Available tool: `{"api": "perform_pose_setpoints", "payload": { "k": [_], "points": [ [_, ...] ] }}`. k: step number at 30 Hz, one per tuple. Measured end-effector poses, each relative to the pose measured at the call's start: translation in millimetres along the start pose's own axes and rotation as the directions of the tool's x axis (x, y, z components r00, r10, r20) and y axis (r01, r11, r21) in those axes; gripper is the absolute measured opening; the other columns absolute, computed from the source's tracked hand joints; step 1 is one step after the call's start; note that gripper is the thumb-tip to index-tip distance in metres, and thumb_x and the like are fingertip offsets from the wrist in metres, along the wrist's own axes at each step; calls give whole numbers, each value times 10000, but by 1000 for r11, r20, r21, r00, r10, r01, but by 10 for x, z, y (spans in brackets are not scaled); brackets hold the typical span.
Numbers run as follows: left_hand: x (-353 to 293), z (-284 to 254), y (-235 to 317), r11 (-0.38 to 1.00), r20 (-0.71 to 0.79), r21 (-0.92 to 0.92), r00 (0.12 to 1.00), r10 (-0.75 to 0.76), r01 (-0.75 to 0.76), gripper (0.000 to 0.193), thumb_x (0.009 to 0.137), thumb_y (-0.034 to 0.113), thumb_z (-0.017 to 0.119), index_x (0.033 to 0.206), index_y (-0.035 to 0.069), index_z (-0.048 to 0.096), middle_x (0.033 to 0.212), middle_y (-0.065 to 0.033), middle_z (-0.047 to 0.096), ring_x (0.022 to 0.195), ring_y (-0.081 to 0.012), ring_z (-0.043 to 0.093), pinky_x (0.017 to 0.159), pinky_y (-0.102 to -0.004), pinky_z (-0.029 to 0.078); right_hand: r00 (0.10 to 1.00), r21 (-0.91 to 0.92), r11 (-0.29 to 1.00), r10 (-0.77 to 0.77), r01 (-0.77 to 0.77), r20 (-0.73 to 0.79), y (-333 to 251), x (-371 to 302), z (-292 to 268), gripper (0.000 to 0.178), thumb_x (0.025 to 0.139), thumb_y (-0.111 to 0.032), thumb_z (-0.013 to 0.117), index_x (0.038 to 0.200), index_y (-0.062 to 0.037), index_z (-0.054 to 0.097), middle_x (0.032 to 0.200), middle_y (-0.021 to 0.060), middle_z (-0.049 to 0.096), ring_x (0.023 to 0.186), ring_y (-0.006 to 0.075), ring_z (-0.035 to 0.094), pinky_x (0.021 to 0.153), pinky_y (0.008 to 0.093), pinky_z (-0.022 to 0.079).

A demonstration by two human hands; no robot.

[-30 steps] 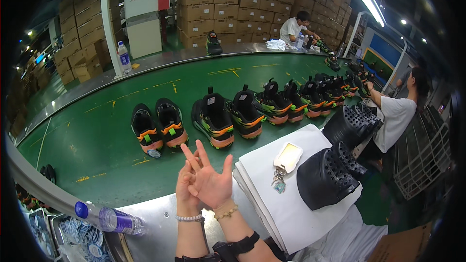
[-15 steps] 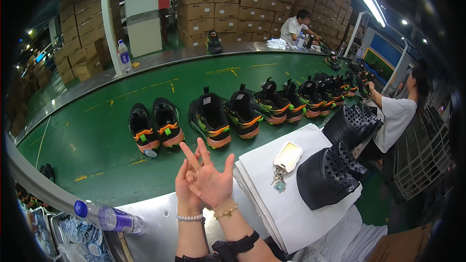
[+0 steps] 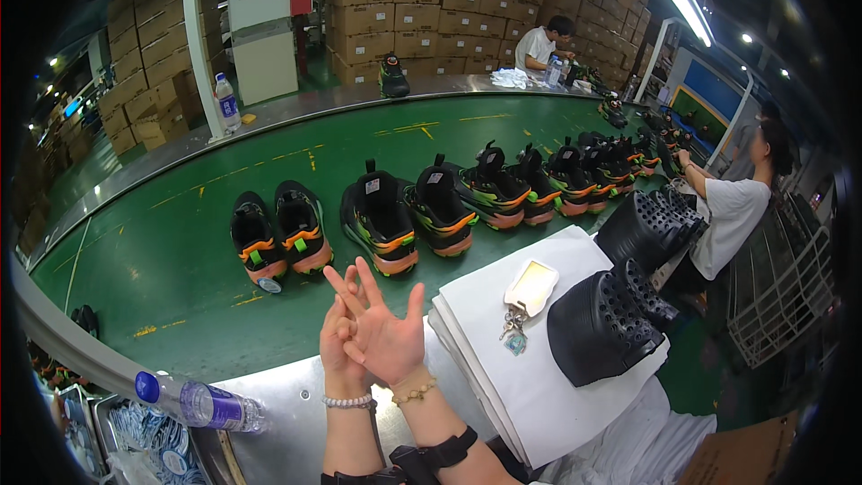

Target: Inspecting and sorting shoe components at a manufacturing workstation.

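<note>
Clock set on the hands, twelve straight ahead. Right hand palm showing, fingers spread, nothing in it; left hand crossed behind and touching it, partly covered—no object seen there, cannot tell how far its fingers close. Nearest pair of black-and-orange shoes at eleven on the green worktop, heels just beyond the fingertips; longer row of shoes runs from twelve out toward two. Against one second ago: both groups have slid toward nine, the hands' pose much the same. White paper stack at three, bearing a key holder and a black perforated clog. Bottle lying at eight—unmoved. Far co-worker at one, forearm now drawn in.
</note>
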State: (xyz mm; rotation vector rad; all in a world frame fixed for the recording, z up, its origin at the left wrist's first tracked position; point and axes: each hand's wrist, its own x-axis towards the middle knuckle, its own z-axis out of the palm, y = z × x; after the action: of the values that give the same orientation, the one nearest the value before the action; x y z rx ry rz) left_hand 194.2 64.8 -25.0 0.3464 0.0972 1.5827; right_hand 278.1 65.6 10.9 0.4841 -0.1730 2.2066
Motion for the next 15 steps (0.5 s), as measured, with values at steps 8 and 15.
{"api": "perform_pose_setpoints", "payload": {
  "k": [8, 15],
  "points": [
    [-4, 93, -30, 996, -42, 83, 998, 43, -39, 400, 986, 189, 363, 1342, 9, 348, 1098, -32, 514, 1185, -194, 446, 1025, -308, 367, 1000, 12, 1000, -3, 3, -28, -25, -11, 5, 874, 784, -805, 159, 1478, -282, 63, 1547, 60, 58, 848, 348, 577, 494, 355, 459],
    [12, 54, -32, 989, -56, 142, 998, 37, -28, 383, 993, 198, 346, 1318, -4, 365, 1049, -36, 523, 1143, -187, 473, 1037, -310, 359, 999, -10, 1000, 4, -4, -41, -53, -29, 3, 858, 795, -794, 147, 1477, -279, 74, 1546, 46, 65, 857, 348, 573, 494, 356, 466]
  ]
}}
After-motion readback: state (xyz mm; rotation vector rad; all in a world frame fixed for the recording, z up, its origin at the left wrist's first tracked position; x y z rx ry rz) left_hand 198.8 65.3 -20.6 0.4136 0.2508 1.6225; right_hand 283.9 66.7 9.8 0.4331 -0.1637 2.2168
